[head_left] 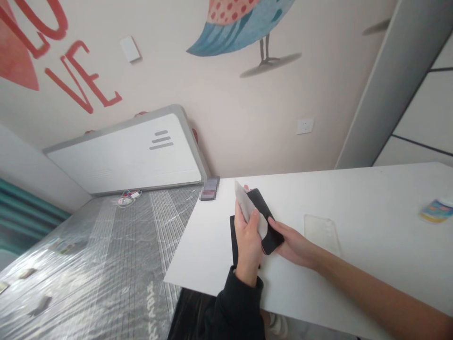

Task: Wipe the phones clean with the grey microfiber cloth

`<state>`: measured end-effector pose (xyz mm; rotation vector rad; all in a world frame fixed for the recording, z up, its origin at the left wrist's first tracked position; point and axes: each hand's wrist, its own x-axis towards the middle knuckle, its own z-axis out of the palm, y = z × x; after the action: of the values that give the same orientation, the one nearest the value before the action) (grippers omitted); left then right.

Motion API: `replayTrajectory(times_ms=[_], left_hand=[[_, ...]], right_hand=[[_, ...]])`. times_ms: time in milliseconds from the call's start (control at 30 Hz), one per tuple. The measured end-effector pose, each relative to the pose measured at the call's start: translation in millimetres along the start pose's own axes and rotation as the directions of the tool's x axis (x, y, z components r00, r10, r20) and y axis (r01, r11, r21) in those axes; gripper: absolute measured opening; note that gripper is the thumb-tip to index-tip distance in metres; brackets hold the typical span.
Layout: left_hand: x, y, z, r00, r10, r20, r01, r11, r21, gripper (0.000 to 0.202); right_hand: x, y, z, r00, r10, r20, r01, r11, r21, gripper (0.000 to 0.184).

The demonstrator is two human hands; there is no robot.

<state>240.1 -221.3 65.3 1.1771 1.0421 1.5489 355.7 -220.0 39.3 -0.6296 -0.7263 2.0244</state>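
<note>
The left hand [247, 243], in a black sleeve, has its grip pressed together on a pale grey cloth [248, 210], and this cloth lies against a black smartphone [271, 226]. The right hand [292, 243], with bare forearm, holds the same phone from the side, its fingers [278, 227] touching the phone edge. The phone is held just above the white worktop [371, 198], beside a flat black object [232, 236] that I cannot identify. Near the right hand lies a clear phone case [322, 233]. A blurred object [209, 189] sits at the worktop corner, and a colourful card [437, 210] lies far to the right. Beside the worktop is a mattress [116, 255] in plastic wrap, with a white charger and cable [127, 198] on it
</note>
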Motion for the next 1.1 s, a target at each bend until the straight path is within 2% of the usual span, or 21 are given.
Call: replayTrajectory(times_ms=[67, 133, 200, 300, 400, 467, 500, 567, 600, 633, 700, 800, 900, 1000, 1100], left_hand=[[-3, 4, -5.2, 1.000, 0.026, -0.001, -0.025, 0.993, 0.118, 0.065], [-6, 3, -7.4, 0.998, 0.048, -0.044, -0.037, 0.973, 0.227, 0.065], [-8, 1, -7.2, 0.993, 0.079, -0.088, -0.053, 0.962, 0.266, 0.065], [-9, 4, -5.8, 0.971, 0.171, -0.167, -0.135, 0.969, 0.206, 0.062], [-6, 19, -8.3, 0.908, 0.215, -0.358, -0.228, 0.974, 0.008, 0.057], [-1, 33, -14.3, 0.896, 0.097, -0.434, -0.222, 0.943, -0.248, 0.051], [2, 40, -18.6, 0.910, -0.004, -0.415, -0.178, 0.900, -0.399, 0.050], [7, 50, -28.6, 0.934, -0.222, -0.280, -0.016, 0.756, -0.654, 0.052], [9, 53, -33.6, 0.931, -0.305, -0.200, 0.065, 0.678, -0.732, 0.054], [10, 54, -37.8, 0.923, -0.360, -0.136, 0.124, 0.614, -0.780, 0.056], [9, 53, -43.2, 0.920, -0.387, -0.066, 0.170, 0.544, -0.822, 0.060], [6, 45, -42.6, 0.939, -0.343, -0.016, 0.179, 0.528, -0.830, 0.063], [3, 39, -37.3, 0.928, -0.371, 0.022, 0.221, 0.501, -0.837, 0.065], [3, 36, -34.7, 0.905, -0.426, 0.016, 0.230, 0.455, -0.860, 0.069], [6, 37, -36.5, 0.866, -0.500, -0.013, 0.240, 0.438, -0.866, 0.072]], right_hand=[[-2, 2, -1, 0.999, -0.007, -0.040, 0.006, 0.999, -0.037, 0.038], [-3, 4, -1, 0.992, -0.070, -0.102, 0.062, 0.995, -0.082, 0.044], [-4, 5, -2, 0.982, -0.123, -0.144, 0.106, 0.987, -0.121, 0.048], [-2, 9, -4, 0.979, -0.137, -0.154, 0.115, 0.983, -0.140, 0.055], [1, 12, -7, 0.985, -0.121, -0.124, 0.106, 0.987, -0.122, 0.061], [3, 12, -9, 0.984, -0.134, -0.118, 0.124, 0.988, -0.095, 0.061], [4, 12, -9, 0.980, -0.155, -0.121, 0.146, 0.986, -0.083, 0.059], [5, 9, -10, 0.966, -0.223, -0.132, 0.214, 0.973, -0.082, 0.055], [5, 7, -11, 0.955, -0.264, -0.137, 0.253, 0.963, -0.098, 0.054], [5, 5, -13, 0.942, -0.305, -0.143, 0.288, 0.949, -0.128, 0.053], [5, 1, -16, 0.912, -0.382, -0.150, 0.345, 0.912, -0.221, 0.052], [5, 0, -23, 0.848, -0.520, -0.106, 0.435, 0.795, -0.424, 0.051], [2, 1, -29, 0.767, -0.640, 0.033, 0.508, 0.576, -0.640, 0.052], [-4, 2, -30, 0.706, -0.685, 0.181, 0.545, 0.361, -0.757, 0.058], [-10, -1, -28, 0.679, -0.664, 0.313, 0.565, 0.201, -0.800, 0.059]])
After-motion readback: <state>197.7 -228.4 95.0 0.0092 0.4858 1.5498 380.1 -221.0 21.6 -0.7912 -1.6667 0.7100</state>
